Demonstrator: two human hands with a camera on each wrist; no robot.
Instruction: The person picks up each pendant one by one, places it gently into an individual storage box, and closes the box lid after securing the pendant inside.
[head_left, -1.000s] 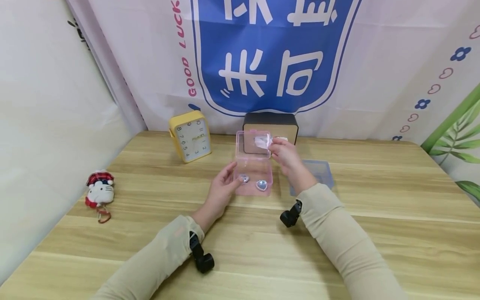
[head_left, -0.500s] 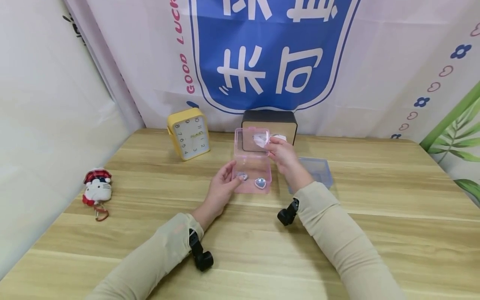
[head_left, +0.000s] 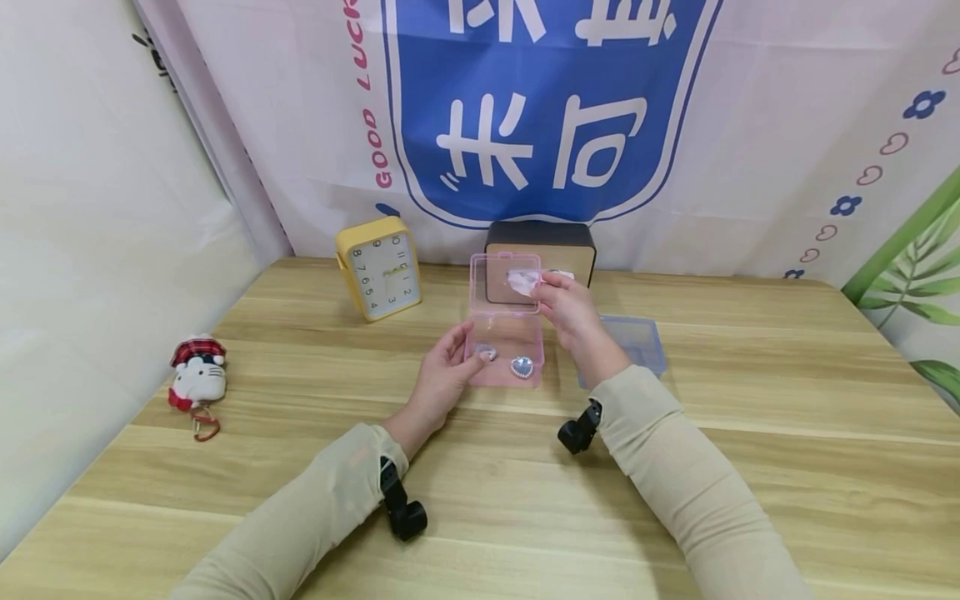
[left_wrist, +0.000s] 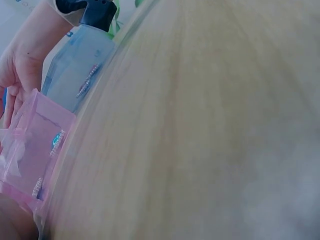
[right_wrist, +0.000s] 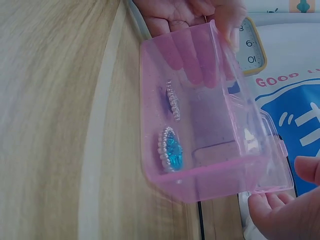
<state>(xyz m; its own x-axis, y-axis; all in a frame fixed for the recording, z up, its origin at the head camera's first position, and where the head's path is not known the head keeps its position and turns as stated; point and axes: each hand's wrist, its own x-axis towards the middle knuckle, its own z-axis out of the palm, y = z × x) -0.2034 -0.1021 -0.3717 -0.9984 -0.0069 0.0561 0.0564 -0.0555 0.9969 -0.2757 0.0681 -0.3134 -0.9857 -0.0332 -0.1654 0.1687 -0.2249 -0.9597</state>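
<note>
A clear pink plastic box (head_left: 510, 337) stands with its hinged lid (head_left: 504, 260) raised. My left hand (head_left: 438, 379) grips its left wall, thumb at the front; the fingers show through the wall in the right wrist view. At the lid's right edge, my right hand (head_left: 573, 317) pinches the rim between thumb and fingers. Inside the box lie a blue heart-shaped ornament (head_left: 522, 367) edged with pearls and a second pearl-edged ornament (right_wrist: 173, 100), partly behind my left thumb in the head view. Crumpled white tissue (head_left: 522, 282) shows through the lid.
Behind the lid stands a black box with a tan front (head_left: 540, 233). A clear blue box (head_left: 637, 342) sits right of the pink one, partly behind my right wrist. A yellow clock (head_left: 382, 271) and a plush keychain (head_left: 198, 379) are on the left.
Both hands keep their places on the pink box and its lid. The head view shifts slightly; nothing else visibly moves.
</note>
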